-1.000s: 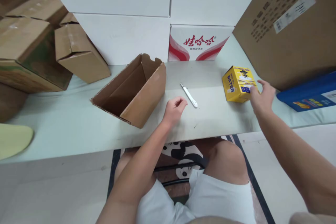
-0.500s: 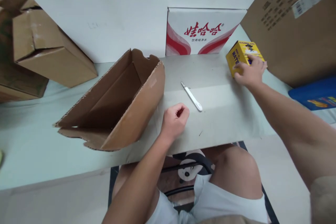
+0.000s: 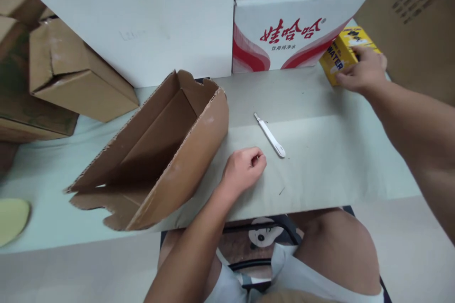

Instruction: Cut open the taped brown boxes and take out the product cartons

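Note:
At the back right of the table, my right hand grips a small yellow box printed with the word WATER, fingers over its top and thumb at its near side. That box stands close beside a white carton with red lettering. My left hand rests on the table in a loose fist, with nothing visible inside the curl. Just beyond it lies a slim white-handled knife, its tip pointing away from me. An open brown cardboard box sits left of that hand, its inside showing bare cardboard.
White cartons form a wall along the back. Closed brown boxes stand at the left, and a large brown carton at the right. A pale yellow-green rounded thing lies at the table's left edge.
My right hand has shifted the yellow box a little toward the back, nearer the red-lettered carton. My left hand stays curled on the table. The camera view has also shifted.

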### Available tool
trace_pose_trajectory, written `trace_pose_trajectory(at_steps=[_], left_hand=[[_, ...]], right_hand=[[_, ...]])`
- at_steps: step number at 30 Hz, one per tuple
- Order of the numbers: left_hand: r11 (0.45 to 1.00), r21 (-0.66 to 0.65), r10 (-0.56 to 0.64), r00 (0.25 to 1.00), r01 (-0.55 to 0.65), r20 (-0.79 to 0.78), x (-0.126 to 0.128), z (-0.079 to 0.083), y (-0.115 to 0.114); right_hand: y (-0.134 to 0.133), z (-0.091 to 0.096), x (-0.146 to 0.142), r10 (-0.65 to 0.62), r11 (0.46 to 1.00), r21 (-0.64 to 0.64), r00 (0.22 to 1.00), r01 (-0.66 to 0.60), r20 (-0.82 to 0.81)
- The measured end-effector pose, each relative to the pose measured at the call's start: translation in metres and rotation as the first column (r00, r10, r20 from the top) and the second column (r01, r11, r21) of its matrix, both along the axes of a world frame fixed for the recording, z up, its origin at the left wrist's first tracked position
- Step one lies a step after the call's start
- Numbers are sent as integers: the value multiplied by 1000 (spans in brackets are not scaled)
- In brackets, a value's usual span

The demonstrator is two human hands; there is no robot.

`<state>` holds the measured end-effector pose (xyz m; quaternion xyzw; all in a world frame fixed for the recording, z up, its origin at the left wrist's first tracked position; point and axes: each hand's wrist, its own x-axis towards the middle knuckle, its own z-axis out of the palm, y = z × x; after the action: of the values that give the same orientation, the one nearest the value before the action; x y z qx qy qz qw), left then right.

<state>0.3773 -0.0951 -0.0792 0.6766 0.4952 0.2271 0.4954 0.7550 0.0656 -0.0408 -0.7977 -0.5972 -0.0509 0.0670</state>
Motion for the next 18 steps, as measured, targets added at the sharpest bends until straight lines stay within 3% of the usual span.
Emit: trace_pose_trajectory(at_steps=[3, 6, 10, 13, 15, 18], left_hand=[[999, 32, 2, 1000, -2, -8, -1, 2, -1], [997, 71, -1, 1000, 2, -9, -3, 4, -7], [996, 94, -4, 999, 8, -42, -8, 3, -17], [988, 141, -40, 993, 56, -111, -13, 1, -26], [981, 169, -65, 987, 90, -148, -17, -1, -30], [975, 196, -72, 985, 102, -156, -26, -2, -34]], right_hand=[[-22, 23, -20, 94, 982, -173, 989, -73, 116], [-41, 51, -60, 190, 969, -182, 975, -168, 115], [-61, 86, -144, 261, 950, -129, 950, -285, -173], [-72, 103, -218, 331, 932, -3, 852, -363, -406], [-77, 109, -261, 425, 891, 49, 789, -452, -443], [-82, 114, -305, 439, 874, 0, 791, -485, -427]])
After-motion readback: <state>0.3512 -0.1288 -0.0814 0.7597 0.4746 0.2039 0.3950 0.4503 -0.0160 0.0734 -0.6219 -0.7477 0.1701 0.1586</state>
